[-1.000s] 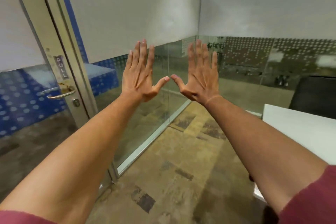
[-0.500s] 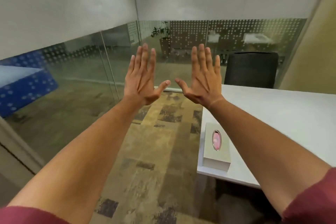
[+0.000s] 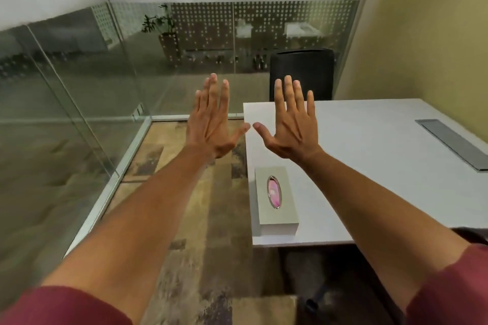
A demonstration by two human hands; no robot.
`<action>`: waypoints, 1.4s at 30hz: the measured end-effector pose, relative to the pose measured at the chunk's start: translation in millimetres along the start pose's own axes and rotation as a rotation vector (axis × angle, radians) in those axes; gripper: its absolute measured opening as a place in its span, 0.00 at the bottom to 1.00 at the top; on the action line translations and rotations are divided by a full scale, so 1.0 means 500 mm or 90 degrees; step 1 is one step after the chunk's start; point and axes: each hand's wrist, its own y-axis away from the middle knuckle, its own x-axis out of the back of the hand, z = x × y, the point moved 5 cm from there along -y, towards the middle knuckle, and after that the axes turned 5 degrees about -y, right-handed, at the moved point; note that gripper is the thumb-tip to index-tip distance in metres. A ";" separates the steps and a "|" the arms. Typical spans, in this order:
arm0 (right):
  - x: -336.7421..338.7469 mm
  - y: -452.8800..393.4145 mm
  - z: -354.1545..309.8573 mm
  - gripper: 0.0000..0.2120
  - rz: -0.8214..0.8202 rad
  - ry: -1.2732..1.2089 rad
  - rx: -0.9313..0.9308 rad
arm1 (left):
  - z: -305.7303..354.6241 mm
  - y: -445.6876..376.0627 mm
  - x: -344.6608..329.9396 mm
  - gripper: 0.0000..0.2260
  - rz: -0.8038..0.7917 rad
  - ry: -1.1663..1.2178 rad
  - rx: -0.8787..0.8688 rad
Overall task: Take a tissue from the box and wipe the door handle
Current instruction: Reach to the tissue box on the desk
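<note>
A grey tissue box (image 3: pixel 276 200) with a pink tissue showing in its oval slot lies near the left front corner of the white table (image 3: pixel 383 166). My left hand (image 3: pixel 211 120) is held out flat over the floor, fingers spread, left of the table's edge. My right hand (image 3: pixel 291 124) is held out flat above the table, beyond the box, fingers spread. Both hands hold nothing and their thumb tips nearly meet. The door and its handle are out of view.
Glass partition walls (image 3: pixel 79 87) run along the left and the far side. A black chair (image 3: pixel 302 72) stands behind the table. A grey cable hatch (image 3: pixel 454 142) is set in the table at right. A yellow wall (image 3: pixel 435 34) is at right. The floor is patterned carpet (image 3: pixel 200 219).
The view has swung right, away from the door with its handle, onto the table and tissue box. Both hands stay raised and spread, now lower in the view.
</note>
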 end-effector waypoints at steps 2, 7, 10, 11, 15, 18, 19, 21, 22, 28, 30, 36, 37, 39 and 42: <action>-0.026 0.002 0.016 0.46 -0.025 0.012 -0.022 | 0.013 -0.018 -0.030 0.46 -0.013 0.013 -0.019; -0.094 0.021 0.051 0.45 -0.083 0.025 -0.075 | 0.046 -0.037 -0.115 0.46 -0.057 0.037 -0.069; -0.138 0.050 0.069 0.43 -0.135 0.015 -0.088 | 0.067 -0.026 -0.173 0.46 -0.093 0.054 -0.087; -0.152 0.061 0.075 0.43 -0.155 0.003 -0.087 | 0.075 -0.020 -0.192 0.46 -0.105 0.062 -0.094; -0.210 0.108 0.099 0.42 -0.221 -0.030 -0.079 | 0.114 0.011 -0.278 0.46 -0.169 0.082 -0.121; -0.254 0.141 0.118 0.40 -0.265 -0.047 -0.065 | 0.146 0.043 -0.342 0.46 -0.222 0.083 -0.122; -0.267 0.150 0.124 0.40 -0.277 -0.058 -0.059 | 0.156 0.053 -0.361 0.46 -0.237 0.083 -0.118; -0.289 0.166 0.134 0.38 -0.299 -0.078 -0.045 | 0.175 0.072 -0.397 0.47 -0.278 0.082 -0.111; -0.301 0.173 0.140 0.37 -0.311 -0.086 -0.038 | 0.184 0.082 -0.413 0.48 -0.298 0.080 -0.109; -0.371 0.208 0.159 0.31 -0.373 -0.133 0.002 | 0.222 0.127 -0.488 0.49 -0.381 0.065 -0.083; -0.394 0.221 0.156 0.29 -0.392 -0.150 0.017 | 0.234 0.137 -0.506 0.50 -0.402 0.064 -0.078; -0.456 0.240 0.141 0.30 -0.467 -0.143 0.037 | 0.264 0.151 -0.549 0.50 -0.437 0.079 -0.070; -0.462 0.238 0.138 0.27 -0.468 -0.136 0.038 | 0.267 0.152 -0.557 0.50 -0.439 0.081 -0.071; -0.473 0.234 0.134 0.25 -0.470 -0.120 0.041 | 0.270 0.157 -0.571 0.50 -0.448 0.083 -0.073; -0.487 0.227 0.130 0.22 -0.465 -0.102 0.045 | 0.269 0.163 -0.587 0.51 -0.452 0.090 -0.065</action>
